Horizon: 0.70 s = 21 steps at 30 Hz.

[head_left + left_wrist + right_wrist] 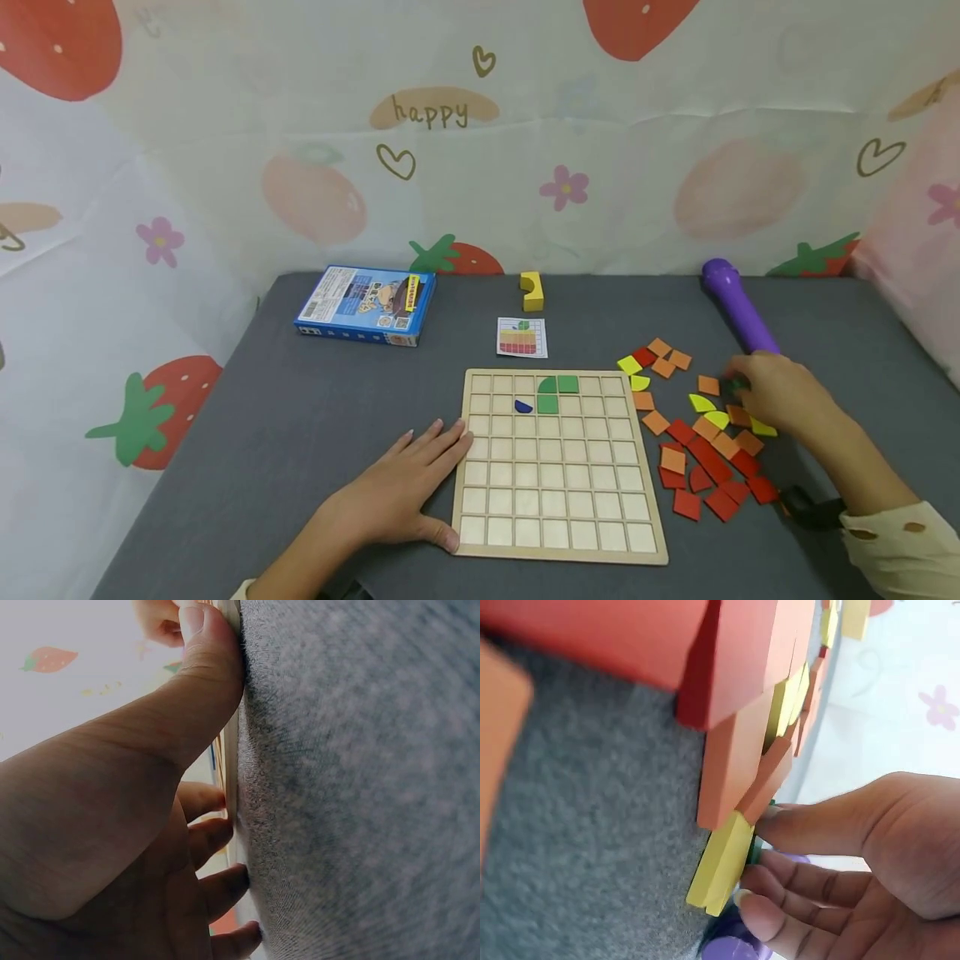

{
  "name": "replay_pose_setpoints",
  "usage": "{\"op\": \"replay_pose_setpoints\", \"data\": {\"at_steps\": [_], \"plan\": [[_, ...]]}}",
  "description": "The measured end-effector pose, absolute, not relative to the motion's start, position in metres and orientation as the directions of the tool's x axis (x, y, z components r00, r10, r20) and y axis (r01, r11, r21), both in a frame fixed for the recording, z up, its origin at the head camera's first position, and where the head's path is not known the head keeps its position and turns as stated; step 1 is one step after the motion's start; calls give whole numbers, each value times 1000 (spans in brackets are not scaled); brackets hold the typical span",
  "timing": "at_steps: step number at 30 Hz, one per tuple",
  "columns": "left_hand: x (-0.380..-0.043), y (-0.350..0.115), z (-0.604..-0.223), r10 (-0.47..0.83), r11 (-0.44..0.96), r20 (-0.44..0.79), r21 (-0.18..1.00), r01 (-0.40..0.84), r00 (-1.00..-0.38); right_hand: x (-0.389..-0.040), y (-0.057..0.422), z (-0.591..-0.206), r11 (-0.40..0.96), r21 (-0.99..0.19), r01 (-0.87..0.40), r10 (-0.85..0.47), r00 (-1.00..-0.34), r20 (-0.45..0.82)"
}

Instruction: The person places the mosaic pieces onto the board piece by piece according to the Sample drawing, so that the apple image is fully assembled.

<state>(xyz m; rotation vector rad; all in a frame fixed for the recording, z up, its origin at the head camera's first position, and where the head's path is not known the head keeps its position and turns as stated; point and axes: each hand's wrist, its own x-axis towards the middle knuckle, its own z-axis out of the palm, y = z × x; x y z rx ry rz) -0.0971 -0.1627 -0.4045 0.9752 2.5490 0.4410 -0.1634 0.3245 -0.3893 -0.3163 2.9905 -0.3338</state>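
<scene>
A wooden grid board [562,552] lies on the grey table, with a blue half-round piece [523,407] and a few green pieces [567,384] set in its upper cells. My left hand [405,492] rests spread at the board's left side, fingertips and thumb touching its edge. To the right of the board, my right hand [783,392] pinches a small green tile [755,850] between thumb and fingers; most of the tile is hidden. Close below it lie yellow quarter-round pieces [724,862] and orange tiles [739,761].
Red tiles [708,460] spread right of the board. Behind my right hand is a purple cylinder [738,304]. A printed pattern card [522,337], a yellow notched block [532,292] and a blue box [365,305] lie toward the back. Patterned cloth hangs behind the table.
</scene>
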Motion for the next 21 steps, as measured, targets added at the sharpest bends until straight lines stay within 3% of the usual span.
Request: {"op": "replay_pose_setpoints", "data": {"at_steps": [11,21], "plan": [[-96,-162,-403,680,717,-238,413,561,-694,-158,322,-388,932,-265,-245,-261,-965,-26],[-97,-162,-403,676,722,-246,408,559,-694,-157,318,-376,929,-302,-214,-243,-968,-61]]}}
